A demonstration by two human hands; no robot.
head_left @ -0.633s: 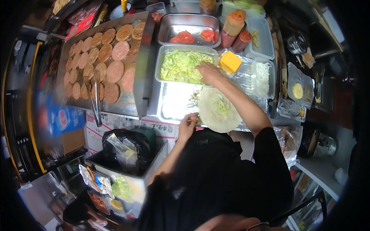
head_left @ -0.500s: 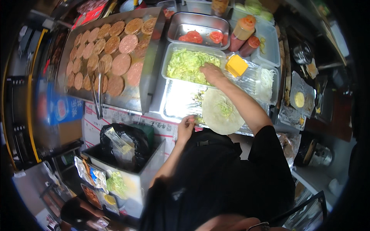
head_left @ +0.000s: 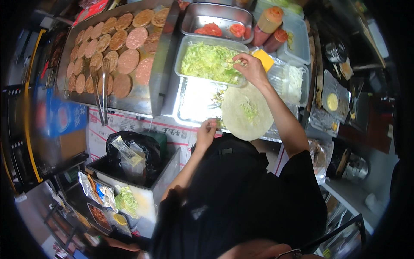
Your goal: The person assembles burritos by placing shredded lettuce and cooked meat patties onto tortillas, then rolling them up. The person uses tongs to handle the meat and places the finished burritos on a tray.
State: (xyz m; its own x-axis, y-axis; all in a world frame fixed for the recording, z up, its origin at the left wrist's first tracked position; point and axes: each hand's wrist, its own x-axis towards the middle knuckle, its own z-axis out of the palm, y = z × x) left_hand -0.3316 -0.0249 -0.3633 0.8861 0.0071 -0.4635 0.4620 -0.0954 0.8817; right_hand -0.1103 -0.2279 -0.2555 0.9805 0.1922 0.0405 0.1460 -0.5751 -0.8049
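Observation:
My right hand [head_left: 252,70] is closed, fingertips pinched on a little shredded lettuce over the right end of a clear tub [head_left: 177,71] of shredded lettuce [head_left: 205,60]. Below the tub a round pale flatbread [head_left: 241,123] lies on the shiny metal tray [head_left: 189,101], with a small heap of lettuce [head_left: 249,111] at its middle. At the tray's near edge, left of the flatbread, rests my left hand [head_left: 207,133]. Its fingers are curled together, and whatever they may hold is too small to make out. Yellow cheese slices [head_left: 265,59] lie just behind my right hand.
On the left is a griddle of round patties [head_left: 128,61], with metal tongs [head_left: 103,93] lying across its near edge. A steel pan [head_left: 189,26] with tomato slices, sauce bottles [head_left: 268,26] and a tub of white shreds [head_left: 296,84] surround the lettuce. A black-lined bin [head_left: 112,151] stands near left.
My right hand has lifted out of the lettuce and moved right, with some lettuce in its fingers. My left hand stays by the tray's near edge. The whole view has shifted slightly.

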